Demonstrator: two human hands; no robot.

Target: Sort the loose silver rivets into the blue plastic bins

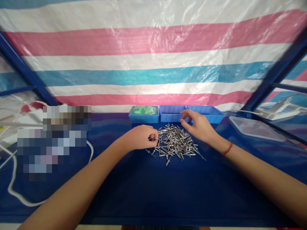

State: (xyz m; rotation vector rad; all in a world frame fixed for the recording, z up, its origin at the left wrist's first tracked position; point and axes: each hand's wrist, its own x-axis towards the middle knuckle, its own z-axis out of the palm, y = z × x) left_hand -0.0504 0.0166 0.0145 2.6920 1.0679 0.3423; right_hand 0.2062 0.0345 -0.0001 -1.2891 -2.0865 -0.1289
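A loose pile of silver blind rivets (178, 142) lies on the blue tabletop in front of me. At the pile's left edge, my left hand (144, 136) is closed with its fingers curled in; what it holds, if anything, is hidden. My right hand (198, 125) hovers at the back right of the pile, before the blue bins. Its thumb and forefinger are bent but apart, and I see nothing between them. Behind it stand the middle blue bin (171, 118) and the right blue bin (211, 116).
Left of these is a blue bin (144, 119) with green and whitish pieces. A translucent lid (256, 129) lies at right. White cable (18, 196) loops across the left side, near a blurred-out patch. Blue frame posts (275, 70) and a striped plastic sheet (153, 76) enclose the table.
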